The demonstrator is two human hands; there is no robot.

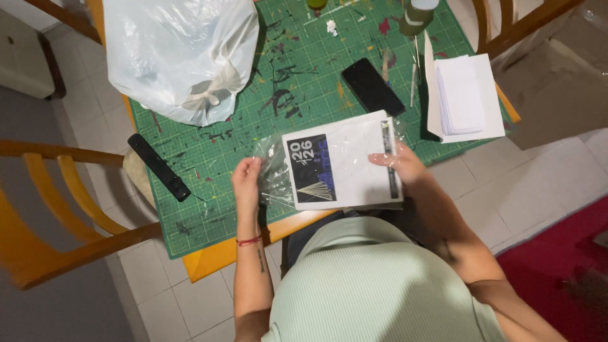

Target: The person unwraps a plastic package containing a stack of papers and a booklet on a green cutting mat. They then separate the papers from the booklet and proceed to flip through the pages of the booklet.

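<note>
So both hands are on a white booklet (pixel 345 161) in a clear plastic sleeve (pixel 275 171), held over the near edge of the green cutting mat (pixel 253 126). Its long axis runs left-right, slightly tilted. Left hand (pixel 247 180) pinches the sleeve's open end; right hand (pixel 399 163) grips the other end, I think.

Booklet (pixel 345 161) apparently in plastic sleeve (pixel 277 171) on cutting mat (pixel 253 139), phone (pixel 372 87) behind, bag (pixel 180 54) left
</note>
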